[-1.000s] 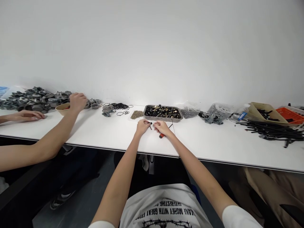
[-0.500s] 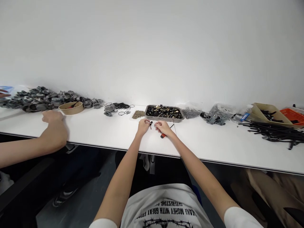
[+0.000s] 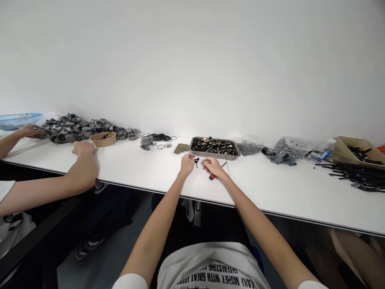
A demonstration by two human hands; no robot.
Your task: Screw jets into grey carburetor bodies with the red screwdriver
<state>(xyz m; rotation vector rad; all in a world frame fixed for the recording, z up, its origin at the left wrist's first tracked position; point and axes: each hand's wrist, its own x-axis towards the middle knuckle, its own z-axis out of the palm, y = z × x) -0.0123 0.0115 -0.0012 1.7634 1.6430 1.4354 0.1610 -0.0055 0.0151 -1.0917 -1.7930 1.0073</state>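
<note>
Left hand (image 3: 187, 163) pinches small black part (image 3: 196, 161) at fingertips, mid-frame; right hand (image 3: 212, 166) near, grip unclear. White table (image 3: 270, 188), wall (image 3: 192, 72) above.

Tabletop (image 3: 150, 172): we find it brightly and evenly lit.
Wall (image 3: 192, 60): we note a soft glow low at centre, greying toward the upper corners.
Floor (image 3: 116, 255): we record dimness, detail sunk in shadow.
Small black part (image 3: 196, 161): we find its outline soft.
Frame edges: we observe wide-angle stretching.
</note>
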